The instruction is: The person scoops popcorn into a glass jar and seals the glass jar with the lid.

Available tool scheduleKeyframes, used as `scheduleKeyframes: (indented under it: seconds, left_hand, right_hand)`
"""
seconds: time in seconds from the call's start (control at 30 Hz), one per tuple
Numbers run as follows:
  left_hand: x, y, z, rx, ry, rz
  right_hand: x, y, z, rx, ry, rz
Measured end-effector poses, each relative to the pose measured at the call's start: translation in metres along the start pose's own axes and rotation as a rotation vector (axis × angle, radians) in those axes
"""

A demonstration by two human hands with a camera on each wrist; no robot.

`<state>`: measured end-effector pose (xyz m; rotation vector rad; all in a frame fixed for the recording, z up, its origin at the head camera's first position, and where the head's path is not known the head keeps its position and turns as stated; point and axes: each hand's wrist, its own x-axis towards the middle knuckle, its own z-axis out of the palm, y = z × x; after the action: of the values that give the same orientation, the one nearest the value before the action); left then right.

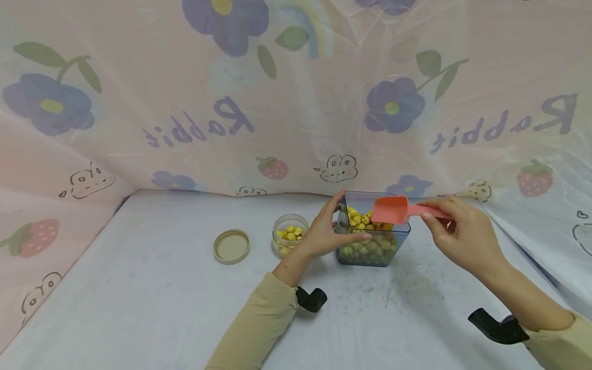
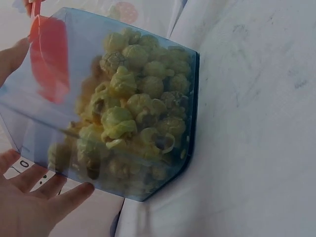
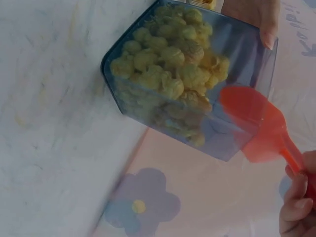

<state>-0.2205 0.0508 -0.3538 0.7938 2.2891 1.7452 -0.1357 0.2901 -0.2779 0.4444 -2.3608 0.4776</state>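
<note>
A clear bluish square container (image 1: 399, 242), part filled with yellow popcorn (image 1: 358, 220), stands on the white table. My left hand (image 1: 319, 234) holds it at the left side, thumb across the front wall near the rim and fingers against the side wall. With my right hand (image 1: 467, 236) I grip the handle of a pink-red scoop (image 1: 390, 210). The scoop's bowl reaches inside the container's mouth, over the popcorn. Through the clear wall in the right wrist view, the scoop tip (image 3: 242, 106) appears close above the popcorn.
Left of the container stands a small clear round jar (image 1: 276, 244) with some popcorn in it. Farther left lies a round beige-rimmed lid (image 1: 232, 246). A printed pink curtain (image 1: 296, 113) hangs along the table's back edge and sides.
</note>
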Motion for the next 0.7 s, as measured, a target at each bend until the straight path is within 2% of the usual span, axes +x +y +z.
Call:
scheduleKeyframes:
  seconds: [0.2,0.47,0.7]
  left_hand:
    - [0.000,-0.001,-0.001,-0.009,-0.002,0.009]
    - [-0.001,-0.001,-0.001,-0.005,-0.015,-0.001]
    - [-0.001,-0.001,-0.001,-0.007,-0.013,-0.015]
  right_hand:
    - [0.005,-0.003,-0.004,-0.041,-0.038,-0.005]
    - [0.019,-0.013,-0.009,-0.141,-0.172,0.027]
    - [0.030,-0.020,-0.012,-0.185,-0.273,0.058]
